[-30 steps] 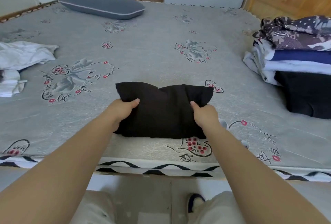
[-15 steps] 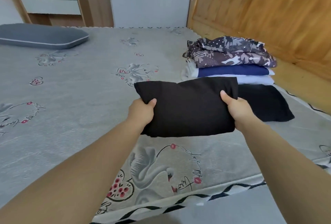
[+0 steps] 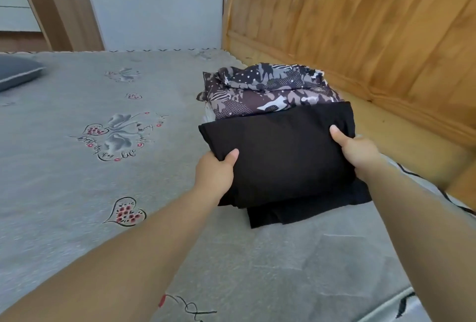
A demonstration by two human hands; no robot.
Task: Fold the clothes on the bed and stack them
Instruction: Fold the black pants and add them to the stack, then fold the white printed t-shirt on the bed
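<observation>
Left hand (image 3: 215, 175) and right hand (image 3: 359, 151) grip opposite edges of a soft, black, rectangular folded cloth (image 3: 283, 156), thumbs on top, just before a crumpled purple patterned fabric pile (image 3: 268, 90).

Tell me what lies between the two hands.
Head view: the folded black garment spans the gap, the left hand and right hand gripping its sides.

A bed (image 3: 77, 187) covered in a grey sheet printed with flowers and red-dotted hearts fills the room up to a wooden side panel (image 3: 373, 38). A pile of folded clothes (image 3: 270, 90), topped by a patterned purple-grey garment, lies on the sheet near that panel, with a flat black garment (image 3: 309, 211) on the sheet just in front of it. A grey pillow (image 3: 15, 71) rests at the far left edge.
</observation>
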